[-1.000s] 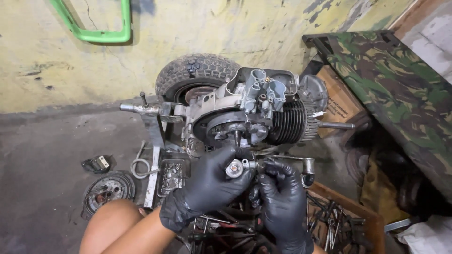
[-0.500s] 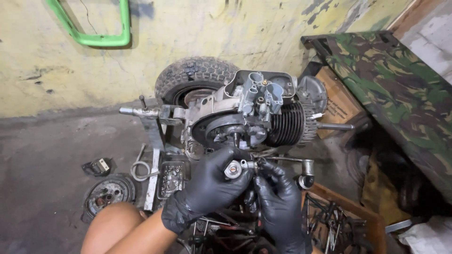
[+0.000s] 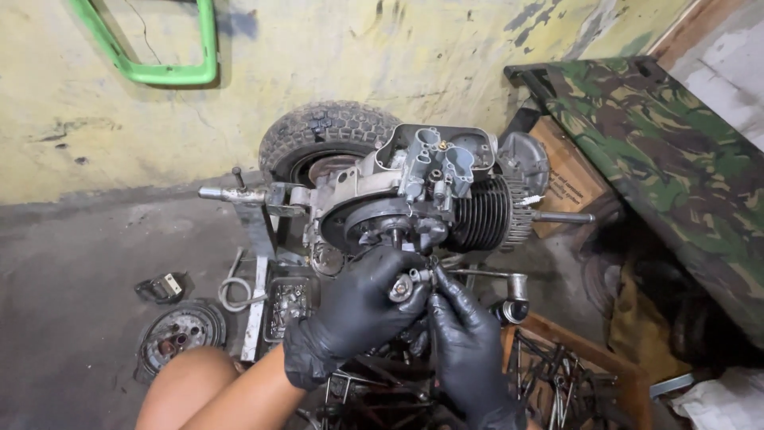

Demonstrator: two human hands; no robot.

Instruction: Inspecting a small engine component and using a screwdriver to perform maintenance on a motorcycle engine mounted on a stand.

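Gripping a small round metal part between thumb and curled fingers, the left hand, in a black glove, sits just in front of the near side of a scooter engine. The right hand, also gloved in black, rises from below with its fingertips pressed together at the right edge of that same part, pinching something thin there; it is too small to say whether this is a pin, a screw or a tool tip. The part itself is held in the air, close under the engine's dark round cover, near the centre of the scene.

The engine stands on a metal stand, with a finned cylinder on its right and a grey carburettor on top. A small knobby tyre sits behind it, against the stained yellow wall. A socket wrench lies just right of the hands. On the concrete floor to the left lie a round brake plate and a small tray of screws. A wooden box of tools is at the near right, and a camouflage-patterned cot leans along the far right. A bent green tube frame hangs on the wall at the far left.
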